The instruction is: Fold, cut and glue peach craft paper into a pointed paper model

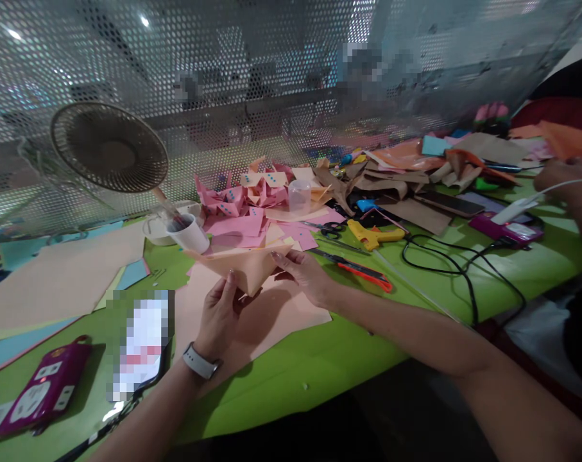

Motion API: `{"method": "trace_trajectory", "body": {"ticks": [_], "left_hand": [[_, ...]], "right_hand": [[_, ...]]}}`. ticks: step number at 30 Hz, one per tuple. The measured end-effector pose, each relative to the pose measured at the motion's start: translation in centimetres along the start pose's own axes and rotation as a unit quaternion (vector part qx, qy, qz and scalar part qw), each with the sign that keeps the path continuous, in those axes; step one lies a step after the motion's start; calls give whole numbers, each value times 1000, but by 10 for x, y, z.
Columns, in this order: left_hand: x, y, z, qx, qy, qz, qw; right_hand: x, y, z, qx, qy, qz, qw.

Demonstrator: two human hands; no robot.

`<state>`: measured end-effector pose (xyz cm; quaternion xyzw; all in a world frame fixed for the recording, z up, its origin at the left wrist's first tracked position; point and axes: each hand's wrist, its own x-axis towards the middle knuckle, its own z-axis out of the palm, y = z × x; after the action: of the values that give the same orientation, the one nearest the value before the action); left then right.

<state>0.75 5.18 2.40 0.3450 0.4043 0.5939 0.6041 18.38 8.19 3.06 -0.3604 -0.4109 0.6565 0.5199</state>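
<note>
Peach folded paper (249, 269) is pinched betw. thumb & fingers of L hand (218, 309) and of R hand (304, 273), its lower point betw. them; orange cutter (365, 274) lies right of R fingers, pink pieces (237, 226) beyond fingertips.

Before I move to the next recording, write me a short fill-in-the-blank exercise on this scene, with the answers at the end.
1. The left hand and right hand hold one folded piece of ____.
2. The watch is worn on the ____ wrist.
3. The glue gun is coloured ____.
4. The table has a bright ____ surface.

Missing words: paper; left; yellow; green.
</note>
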Motion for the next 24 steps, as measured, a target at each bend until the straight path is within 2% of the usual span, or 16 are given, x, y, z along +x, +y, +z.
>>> {"method": "trace_trajectory", "body": {"ticks": [14,24], "left_hand": [[1,3,5,-38,59,-77,995],[2,-3,-1,-22,32,-29,999]], "right_hand": [[-3,-5,3,-14,40,12,999],[-1,-1,-1,-22,28,-11,999]]}}
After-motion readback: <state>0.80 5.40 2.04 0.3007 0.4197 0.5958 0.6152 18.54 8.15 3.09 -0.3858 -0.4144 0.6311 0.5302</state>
